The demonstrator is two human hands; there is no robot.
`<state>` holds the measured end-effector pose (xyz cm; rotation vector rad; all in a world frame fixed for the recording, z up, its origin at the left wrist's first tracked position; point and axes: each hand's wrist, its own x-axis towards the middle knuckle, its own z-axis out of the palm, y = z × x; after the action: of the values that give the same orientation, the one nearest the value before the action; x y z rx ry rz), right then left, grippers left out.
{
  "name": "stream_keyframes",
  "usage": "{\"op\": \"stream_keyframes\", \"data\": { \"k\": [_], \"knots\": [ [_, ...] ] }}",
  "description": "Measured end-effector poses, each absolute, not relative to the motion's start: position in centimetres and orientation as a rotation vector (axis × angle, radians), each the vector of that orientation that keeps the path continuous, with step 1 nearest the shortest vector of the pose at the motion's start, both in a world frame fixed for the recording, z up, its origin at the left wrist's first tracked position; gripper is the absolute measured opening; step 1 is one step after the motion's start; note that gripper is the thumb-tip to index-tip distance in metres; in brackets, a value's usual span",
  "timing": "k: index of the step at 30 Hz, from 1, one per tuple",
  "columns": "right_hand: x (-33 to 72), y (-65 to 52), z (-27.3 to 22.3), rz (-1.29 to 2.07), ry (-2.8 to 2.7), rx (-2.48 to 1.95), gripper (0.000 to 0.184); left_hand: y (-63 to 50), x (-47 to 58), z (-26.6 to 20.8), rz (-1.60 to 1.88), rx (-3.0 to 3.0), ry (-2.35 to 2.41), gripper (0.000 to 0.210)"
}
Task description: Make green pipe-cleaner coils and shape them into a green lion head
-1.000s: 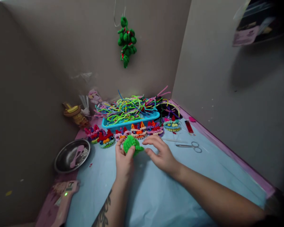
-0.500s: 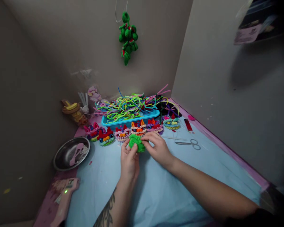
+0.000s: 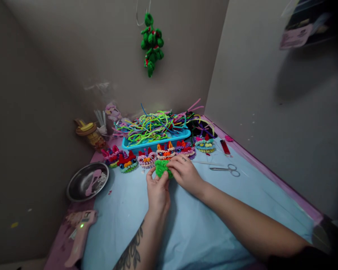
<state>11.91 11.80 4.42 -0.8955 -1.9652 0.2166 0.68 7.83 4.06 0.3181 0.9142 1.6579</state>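
Observation:
A bright green fuzzy piece (image 3: 161,168), which looks bent from pipe cleaners, is held up over the blue cloth. My left hand (image 3: 159,189) grips it from below and the left, thumb across its front. At its right side, the bent fingers of my right hand (image 3: 186,173) pinch the edge and cover part of it. Just behind stands a row of colourful fuzzy animal heads, among them an orange and cream one (image 3: 166,150) and a pink one (image 3: 147,158). To the right of my right hand lie scissors (image 3: 227,170).
A blue tray (image 3: 157,142) heaped with pipe cleaners (image 3: 154,125) stands at the back. On the left are a metal bowl (image 3: 76,183) with a pink piece and beads, and a pink glue gun (image 3: 80,236) with a green light. Green fuzzy ornaments (image 3: 151,45) hang on the wall.
My right hand has shifted slightly left over the green piece, hiding more of its right side. Both hands keep hold of it. The whole view has moved a little.

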Motion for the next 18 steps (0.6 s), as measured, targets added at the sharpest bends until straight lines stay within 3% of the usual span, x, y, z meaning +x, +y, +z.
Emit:
{"op": "stream_keyframes", "data": {
  "k": [8,18],
  "knots": [
    [11.49,11.57,4.43,0.204,-1.960,-0.895,0.017,7.82,1.08,3.86,1.680,0.289,0.939,0.066],
    [11.03,11.26,4.17,0.357,-1.881,-0.792,0.022,8.06,1.03,3.58,1.699,0.225,0.962,0.052]
  ]
}}
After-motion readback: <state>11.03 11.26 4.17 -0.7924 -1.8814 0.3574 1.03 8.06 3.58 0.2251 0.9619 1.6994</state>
